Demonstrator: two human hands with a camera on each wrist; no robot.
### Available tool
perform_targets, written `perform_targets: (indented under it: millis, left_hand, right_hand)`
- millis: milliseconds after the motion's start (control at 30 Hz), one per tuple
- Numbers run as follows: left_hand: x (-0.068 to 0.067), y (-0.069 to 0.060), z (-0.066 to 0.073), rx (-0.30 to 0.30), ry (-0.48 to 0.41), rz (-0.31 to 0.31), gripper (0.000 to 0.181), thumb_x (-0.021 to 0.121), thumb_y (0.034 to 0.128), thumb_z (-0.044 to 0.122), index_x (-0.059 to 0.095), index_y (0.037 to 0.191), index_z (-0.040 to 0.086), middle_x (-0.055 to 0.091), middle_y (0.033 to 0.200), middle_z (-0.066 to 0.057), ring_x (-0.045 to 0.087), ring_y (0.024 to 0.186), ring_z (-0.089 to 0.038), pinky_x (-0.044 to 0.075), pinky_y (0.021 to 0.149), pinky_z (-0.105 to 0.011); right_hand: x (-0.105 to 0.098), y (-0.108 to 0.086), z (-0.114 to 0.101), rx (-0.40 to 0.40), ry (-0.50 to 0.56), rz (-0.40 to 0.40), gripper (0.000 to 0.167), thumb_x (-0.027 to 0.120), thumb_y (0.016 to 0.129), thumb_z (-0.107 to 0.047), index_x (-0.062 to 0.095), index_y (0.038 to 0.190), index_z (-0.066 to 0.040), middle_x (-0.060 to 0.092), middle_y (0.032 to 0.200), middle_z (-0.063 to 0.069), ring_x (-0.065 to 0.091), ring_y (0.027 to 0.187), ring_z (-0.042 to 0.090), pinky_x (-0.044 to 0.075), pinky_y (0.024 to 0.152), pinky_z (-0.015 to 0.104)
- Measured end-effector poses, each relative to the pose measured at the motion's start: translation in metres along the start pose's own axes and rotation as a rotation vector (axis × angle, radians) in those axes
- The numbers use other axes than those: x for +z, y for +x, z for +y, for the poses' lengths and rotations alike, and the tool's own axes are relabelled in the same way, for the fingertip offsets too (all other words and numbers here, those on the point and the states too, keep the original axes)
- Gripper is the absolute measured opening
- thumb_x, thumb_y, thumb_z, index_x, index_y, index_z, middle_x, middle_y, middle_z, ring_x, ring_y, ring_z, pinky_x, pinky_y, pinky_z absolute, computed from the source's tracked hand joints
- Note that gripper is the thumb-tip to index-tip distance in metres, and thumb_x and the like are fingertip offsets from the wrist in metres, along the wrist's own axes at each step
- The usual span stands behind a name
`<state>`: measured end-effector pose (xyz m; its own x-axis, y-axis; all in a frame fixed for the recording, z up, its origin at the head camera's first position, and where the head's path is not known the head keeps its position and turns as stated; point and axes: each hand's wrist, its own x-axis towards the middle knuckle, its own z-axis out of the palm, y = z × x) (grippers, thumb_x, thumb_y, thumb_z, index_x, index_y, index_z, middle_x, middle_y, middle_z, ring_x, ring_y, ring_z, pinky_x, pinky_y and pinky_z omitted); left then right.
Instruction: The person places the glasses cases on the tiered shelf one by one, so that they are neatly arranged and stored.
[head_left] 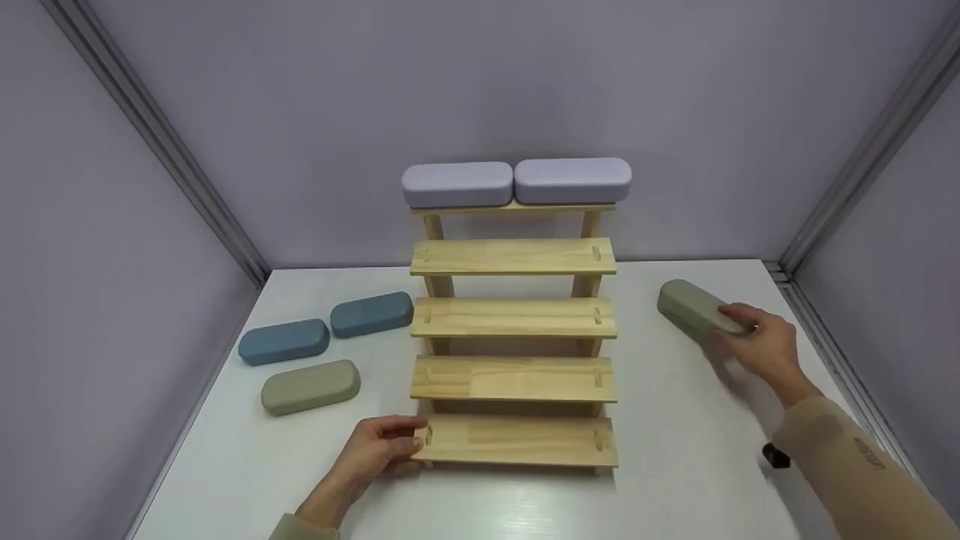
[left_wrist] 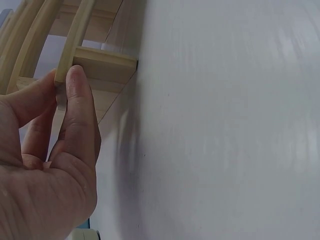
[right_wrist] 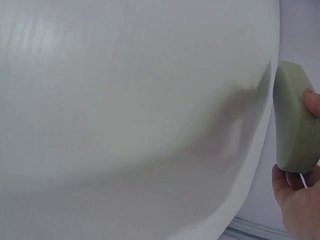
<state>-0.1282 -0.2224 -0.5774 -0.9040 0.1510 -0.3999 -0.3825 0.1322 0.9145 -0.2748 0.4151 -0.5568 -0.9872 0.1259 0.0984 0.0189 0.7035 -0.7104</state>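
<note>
My right hand (head_left: 765, 346) grips the near end of a sage-green glasses case (head_left: 694, 306) on the right side. In the right wrist view, fingers and thumb hold that case (right_wrist: 294, 120), and its shadow falls on the table apart from it. A wooden tiered display stand (head_left: 514, 382) stands in the middle. My left hand (head_left: 379, 448) pinches the left end of its lowest board; the left wrist view shows thumb and fingers on either face of the board (left_wrist: 67, 60). Two lavender cases (head_left: 457, 184) (head_left: 573, 180) sit side by side on the top tier.
Left of the stand lie two blue cases (head_left: 285, 342) (head_left: 372, 314) and another green case (head_left: 311, 387) on the white table (head_left: 675, 480). A small black object (head_left: 775, 455) is by my right sleeve. Pale walls (head_left: 517, 82) enclose the back and sides.
</note>
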Motion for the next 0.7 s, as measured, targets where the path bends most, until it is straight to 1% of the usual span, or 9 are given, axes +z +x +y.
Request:
perform_targets:
  millis: [67, 133, 200, 267, 333, 367, 433, 500, 700]
  left_hand:
    - [0.000, 0.000, 0.001, -0.002, -0.004, -0.003, 0.045, 0.078, 0.0990, 0.005, 0.074, 0.143, -0.002, 0.076, 0.122, -0.006, 0.073, 0.101, -0.012, 0.071, 0.082, -0.030]
    - [0.000, -0.001, 0.001, -0.006, -0.007, -0.006, 0.046, 0.078, 0.0991, 0.005, 0.073, 0.144, -0.002, 0.077, 0.122, -0.006, 0.074, 0.101, -0.012, 0.071, 0.083, -0.031]
    - [0.000, -0.001, 0.000, -0.011, -0.013, -0.009, 0.046, 0.078, 0.0995, 0.006, 0.072, 0.145, -0.002, 0.077, 0.122, -0.006, 0.074, 0.101, -0.012, 0.072, 0.083, -0.032]
    - [0.000, -0.001, 0.000, -0.011, -0.015, -0.010, 0.047, 0.078, 0.0998, 0.007, 0.072, 0.145, -0.002, 0.076, 0.121, -0.006, 0.075, 0.100, -0.013, 0.072, 0.084, -0.033]
    - [0.000, -0.002, 0.000, -0.010, -0.019, -0.011, 0.047, 0.079, 0.1003, 0.008, 0.071, 0.146, -0.002, 0.076, 0.120, -0.006, 0.076, 0.099, -0.013, 0.072, 0.084, -0.033]
    - [0.000, -0.002, 0.000, -0.009, -0.021, -0.011, 0.048, 0.079, 0.1004, 0.008, 0.071, 0.146, -0.002, 0.076, 0.120, -0.006, 0.076, 0.099, -0.013, 0.072, 0.084, -0.034]
    - [0.000, -0.003, 0.001, -0.008, -0.023, -0.010, 0.048, 0.080, 0.1005, 0.008, 0.071, 0.146, -0.003, 0.075, 0.120, -0.006, 0.076, 0.099, -0.014, 0.072, 0.084, -0.034]
    - [0.000, -0.003, 0.001, -0.009, -0.023, -0.007, 0.048, 0.080, 0.1003, 0.008, 0.071, 0.146, -0.003, 0.075, 0.120, -0.006, 0.075, 0.099, -0.014, 0.073, 0.084, -0.034]
    - [0.001, -0.002, 0.000, -0.014, -0.017, 0.002, 0.048, 0.081, 0.0991, 0.008, 0.072, 0.145, -0.001, 0.075, 0.121, -0.005, 0.073, 0.100, -0.013, 0.072, 0.084, -0.034]
  right_hand:
    - [-0.003, -0.001, -0.003, -0.006, 0.010, 0.013, 0.055, 0.086, 0.099, -0.024, 0.072, 0.149, -0.006, 0.064, 0.158, 0.030, 0.066, 0.135, 0.047, 0.061, 0.090, 0.021]
    - [-0.006, -0.002, -0.006, -0.001, 0.036, 0.020, 0.054, 0.087, 0.098, -0.026, 0.073, 0.148, -0.008, 0.065, 0.158, 0.027, 0.067, 0.126, 0.033, 0.051, 0.077, 0.008]
    - [-0.009, -0.004, -0.009, 0.002, 0.061, 0.024, 0.055, 0.089, 0.098, -0.029, 0.074, 0.147, -0.009, 0.067, 0.157, 0.021, 0.062, 0.118, 0.016, 0.054, 0.074, 0.008]
    - [-0.013, -0.006, -0.011, 0.003, 0.075, 0.029, 0.055, 0.090, 0.097, -0.031, 0.075, 0.146, -0.011, 0.074, 0.147, 0.001, 0.057, 0.111, 0.002, 0.056, 0.074, 0.010]
    - [-0.017, -0.008, -0.013, -0.005, 0.092, 0.038, 0.054, 0.092, 0.097, -0.031, 0.076, 0.145, -0.012, 0.076, 0.130, -0.020, 0.055, 0.105, -0.007, 0.055, 0.074, 0.010]
    - [-0.019, -0.010, -0.013, -0.013, 0.103, 0.041, 0.053, 0.092, 0.097, -0.030, 0.076, 0.144, -0.011, 0.072, 0.121, -0.031, 0.055, 0.103, -0.011, 0.055, 0.073, 0.010]
    - [-0.023, -0.012, -0.015, -0.033, 0.125, 0.045, 0.052, 0.092, 0.097, -0.026, 0.077, 0.143, -0.010, 0.061, 0.110, -0.045, 0.057, 0.100, -0.014, 0.056, 0.071, 0.011]
    - [-0.027, -0.014, -0.017, -0.055, 0.146, 0.045, 0.051, 0.091, 0.097, -0.021, 0.076, 0.143, -0.009, 0.060, 0.107, -0.047, 0.058, 0.098, -0.015, 0.056, 0.070, 0.012]
    - [-0.039, -0.021, -0.027, -0.122, 0.157, 0.062, 0.047, 0.092, 0.095, -0.014, 0.079, 0.140, -0.009, 0.063, 0.118, -0.045, 0.060, 0.100, -0.016, 0.055, 0.075, 0.007]
